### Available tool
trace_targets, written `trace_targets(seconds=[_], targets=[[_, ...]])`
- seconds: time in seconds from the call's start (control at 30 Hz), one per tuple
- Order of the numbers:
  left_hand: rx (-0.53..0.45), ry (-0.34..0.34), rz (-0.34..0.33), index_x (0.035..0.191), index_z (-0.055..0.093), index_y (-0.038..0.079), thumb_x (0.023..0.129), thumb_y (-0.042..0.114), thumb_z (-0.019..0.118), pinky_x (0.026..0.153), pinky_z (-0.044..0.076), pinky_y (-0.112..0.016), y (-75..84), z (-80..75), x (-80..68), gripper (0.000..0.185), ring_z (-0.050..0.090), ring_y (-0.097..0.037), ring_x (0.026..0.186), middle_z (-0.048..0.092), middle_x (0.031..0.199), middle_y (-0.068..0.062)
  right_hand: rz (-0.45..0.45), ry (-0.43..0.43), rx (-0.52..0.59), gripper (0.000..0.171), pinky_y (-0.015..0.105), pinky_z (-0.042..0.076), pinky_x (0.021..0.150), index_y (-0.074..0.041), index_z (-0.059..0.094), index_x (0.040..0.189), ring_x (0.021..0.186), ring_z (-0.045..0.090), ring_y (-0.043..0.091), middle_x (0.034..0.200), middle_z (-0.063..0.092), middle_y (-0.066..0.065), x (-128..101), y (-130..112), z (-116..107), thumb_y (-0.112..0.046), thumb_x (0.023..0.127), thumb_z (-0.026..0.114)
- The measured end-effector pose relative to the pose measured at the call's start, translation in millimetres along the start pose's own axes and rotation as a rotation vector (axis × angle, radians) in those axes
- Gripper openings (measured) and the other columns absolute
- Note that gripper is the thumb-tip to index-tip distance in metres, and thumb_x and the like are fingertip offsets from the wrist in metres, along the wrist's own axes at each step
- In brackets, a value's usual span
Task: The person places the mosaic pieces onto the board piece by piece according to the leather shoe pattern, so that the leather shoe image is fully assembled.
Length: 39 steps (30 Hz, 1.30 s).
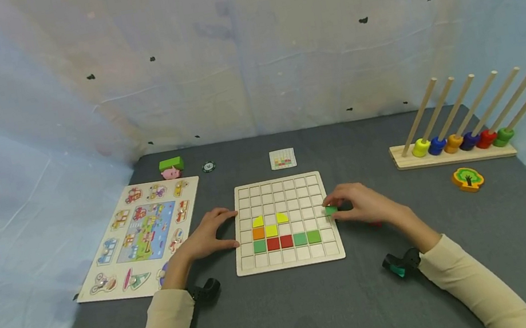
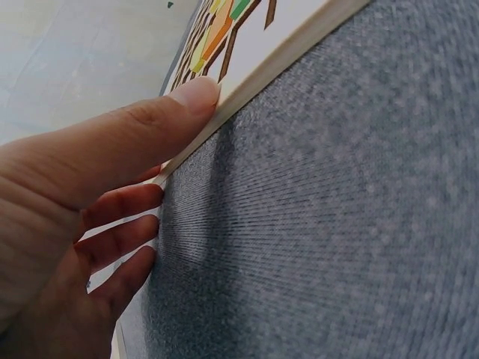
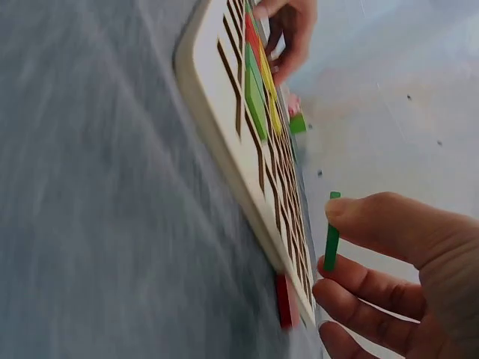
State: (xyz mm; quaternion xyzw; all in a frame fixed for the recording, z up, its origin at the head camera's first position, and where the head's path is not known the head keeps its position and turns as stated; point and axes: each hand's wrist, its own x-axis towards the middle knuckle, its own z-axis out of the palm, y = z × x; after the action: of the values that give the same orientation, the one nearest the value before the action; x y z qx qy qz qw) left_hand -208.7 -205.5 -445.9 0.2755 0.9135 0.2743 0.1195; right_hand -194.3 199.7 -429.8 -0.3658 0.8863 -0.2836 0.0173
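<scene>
A wooden grid board (image 1: 278,184) lies flat on the grey table, holding yellow, orange, red and green tiles (image 1: 285,234) in its lower rows. My left hand (image 1: 207,234) grips the board's left edge (image 2: 247,82), thumb on the near side and fingers curled along it. At the board's right edge my right hand (image 1: 361,204) pinches a small green tile (image 1: 330,210) between thumb and fingers, held just above the board (image 3: 247,172). The same green tile (image 3: 331,241) appears edge-on in the right wrist view. A red tile (image 3: 286,301) lies beside the board under that hand.
A vehicle peg puzzle (image 1: 141,236) lies left of the board. A small pattern card (image 1: 282,158), a green block on a pink piece (image 1: 171,167) and a dark disc (image 1: 208,167) sit farther back. At right stand a ring-and-rod rack (image 1: 453,146) and a tree piece (image 1: 467,179).
</scene>
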Motion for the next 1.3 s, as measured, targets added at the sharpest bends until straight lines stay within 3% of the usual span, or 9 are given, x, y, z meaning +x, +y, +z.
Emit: trace_targets(seconds=[0.17,0.3,0.6,0.97,1.3], targets=[[0.000,-0.001,0.003,0.138,0.044,0.008,0.079,0.036,0.075,0.101,0.029,-0.054,-0.2,-0.3,-0.1,0.073,0.033,-0.033,0.124,0.039,0.135,-0.014,-0.028,-0.011,0.018,0.031,0.031,0.046,0.067,-0.007,0.066,0.114,0.078,0.056,0.019,0.095,0.061,0.002,14.7,-11.1,11.8,-0.018,0.085,0.069],[0.002,0.002,0.007,0.138,0.044,0.008,0.079,0.036,0.075,0.100,0.030,-0.054,-0.8,0.0,0.1,0.073,0.033,-0.033,0.124,0.039,0.134,-0.014,-0.053,0.009,0.034,0.032,0.031,0.048,0.070,-0.006,0.065,0.112,0.081,0.059,0.017,0.095,0.063,0.002,26.6,-16.7,22.6,-0.020,0.084,0.070],[0.000,-0.002,0.012,0.138,0.044,0.008,0.079,0.036,0.074,0.101,0.029,-0.054,0.6,-0.8,0.0,0.072,0.032,-0.034,0.125,0.038,0.135,-0.015,-0.066,0.039,0.063,0.021,0.027,0.047,0.073,-0.011,0.067,0.094,0.080,0.059,0.011,0.089,0.065,-0.002,45.6,-28.3,47.2,-0.025,0.080,0.075],[-0.006,-0.004,0.015,0.139,0.043,0.008,0.080,0.034,0.074,0.101,0.028,-0.055,-0.8,-0.7,0.2,0.072,0.031,-0.034,0.125,0.038,0.135,-0.015,-0.145,0.105,0.011,0.013,0.025,0.046,0.071,-0.016,0.069,0.085,0.078,0.055,0.006,0.086,0.063,-0.007,56.2,-38.0,68.4,-0.026,0.079,0.075],[-0.003,-0.002,0.013,0.138,0.044,0.009,0.079,0.036,0.074,0.101,0.028,-0.054,-3.0,0.7,0.3,0.072,0.032,-0.033,0.125,0.038,0.135,-0.014,-0.192,0.118,-0.032,0.004,0.026,0.046,0.074,-0.016,0.073,0.080,0.084,0.055,0.010,0.087,0.062,-0.004,57.0,-41.0,68.3,-0.018,0.083,0.072]])
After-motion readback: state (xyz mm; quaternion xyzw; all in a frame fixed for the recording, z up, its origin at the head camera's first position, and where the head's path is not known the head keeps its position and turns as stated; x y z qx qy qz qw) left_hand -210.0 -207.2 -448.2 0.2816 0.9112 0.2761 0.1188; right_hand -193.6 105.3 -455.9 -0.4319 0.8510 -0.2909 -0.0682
